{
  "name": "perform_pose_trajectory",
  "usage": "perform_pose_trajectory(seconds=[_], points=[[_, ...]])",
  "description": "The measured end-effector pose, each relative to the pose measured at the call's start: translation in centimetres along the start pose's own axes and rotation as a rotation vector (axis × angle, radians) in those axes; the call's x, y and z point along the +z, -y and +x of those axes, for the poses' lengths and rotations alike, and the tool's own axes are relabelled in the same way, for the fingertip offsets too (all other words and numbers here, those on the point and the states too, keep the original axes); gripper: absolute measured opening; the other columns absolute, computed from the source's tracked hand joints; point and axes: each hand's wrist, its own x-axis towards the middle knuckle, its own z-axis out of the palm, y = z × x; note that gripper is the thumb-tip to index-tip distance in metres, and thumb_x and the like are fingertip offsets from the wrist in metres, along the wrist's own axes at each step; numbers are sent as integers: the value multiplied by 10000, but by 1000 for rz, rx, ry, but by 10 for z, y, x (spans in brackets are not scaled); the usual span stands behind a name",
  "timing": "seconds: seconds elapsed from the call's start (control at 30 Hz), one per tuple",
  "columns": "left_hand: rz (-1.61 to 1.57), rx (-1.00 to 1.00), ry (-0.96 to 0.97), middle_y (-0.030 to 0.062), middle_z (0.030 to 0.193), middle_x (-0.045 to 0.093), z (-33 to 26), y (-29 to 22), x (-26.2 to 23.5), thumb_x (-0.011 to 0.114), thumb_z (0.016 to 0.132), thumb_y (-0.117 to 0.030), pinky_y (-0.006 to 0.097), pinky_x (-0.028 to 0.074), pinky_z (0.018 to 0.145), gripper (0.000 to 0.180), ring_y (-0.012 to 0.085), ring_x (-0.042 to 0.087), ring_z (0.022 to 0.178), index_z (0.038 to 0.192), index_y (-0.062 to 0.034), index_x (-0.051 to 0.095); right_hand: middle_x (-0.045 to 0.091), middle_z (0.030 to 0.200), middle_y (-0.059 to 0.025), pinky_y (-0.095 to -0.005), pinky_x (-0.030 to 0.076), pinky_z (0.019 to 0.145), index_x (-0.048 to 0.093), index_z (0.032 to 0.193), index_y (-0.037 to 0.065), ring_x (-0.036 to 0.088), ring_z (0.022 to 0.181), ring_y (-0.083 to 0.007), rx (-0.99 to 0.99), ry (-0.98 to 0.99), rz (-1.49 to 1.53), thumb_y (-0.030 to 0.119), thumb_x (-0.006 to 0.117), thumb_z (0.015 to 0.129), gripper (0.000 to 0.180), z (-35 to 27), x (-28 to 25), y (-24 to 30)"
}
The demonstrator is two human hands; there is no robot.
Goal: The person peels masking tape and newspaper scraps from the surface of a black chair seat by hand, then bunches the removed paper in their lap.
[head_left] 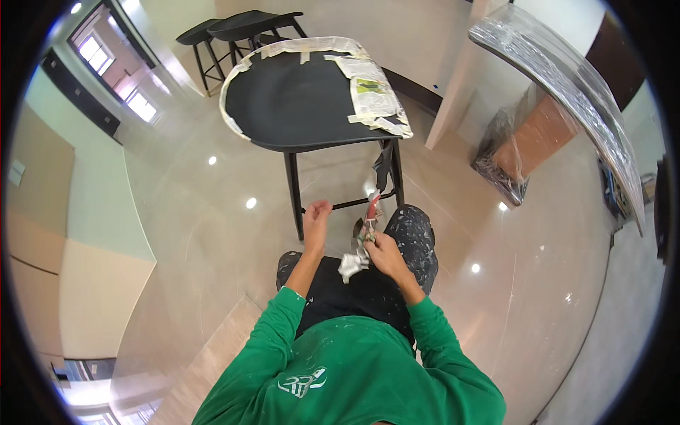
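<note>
In front of my knees stands a tall black stool, its seat point(287, 103) edged with masking tape point(304, 49). A sheet of newspaper point(368, 88) is taped along the seat's right side. My right hand point(386, 253) is closed on a crumpled strip of paper and tape point(371, 212), which stretches up toward the stool's right front leg. A pale wad point(352, 267) dangles just below that hand. My left hand point(316, 225) is raised near the left front leg point(294, 191), apart from the strip, with its fingers curled together; whatever they pinch is too small to make out.
Two more black stools point(248, 27) stand behind, by the wall. To the right, a plastic-wrapped curved panel point(559, 71) juts out above a wrapped brown box point(535, 138). Glossy tiled floor point(212, 191) surrounds me, with a plank-like strip point(212, 354) at lower left.
</note>
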Motion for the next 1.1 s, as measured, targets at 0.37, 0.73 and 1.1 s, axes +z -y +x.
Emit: perform_pose_trajectory(seconds=[0.37,0.73,1.1], points=[[-83,-47,525,66,1159,705,22,-98,176,691,1005,-343,271,526,840,459,113,669,949,1320,-33,568,555,729,-51,-339,444,637,656,1032,-4,497,682,-120,159,-67,40,165,550,929,225,-106,-97,31],[-370,-150,571,83,1110,731,-29,-155,209,588,1042,-127,264,543,845,193,107,676,914,1213,-44,619,508,839,-30,-284,424,723,633,984,-20,493,789,-121,86,-547,78,83,572,925,133,-145,-127,14],[-270,511,829,104,1065,768,-5,-386,196,649,1012,-225,290,551,864,204,136,709,897,1078,-38,691,596,1144,-40,-252,440,884,606,1257,-21,558,992,-111,-645,-830,349,181,630,1001,327,-49,-190,158]])
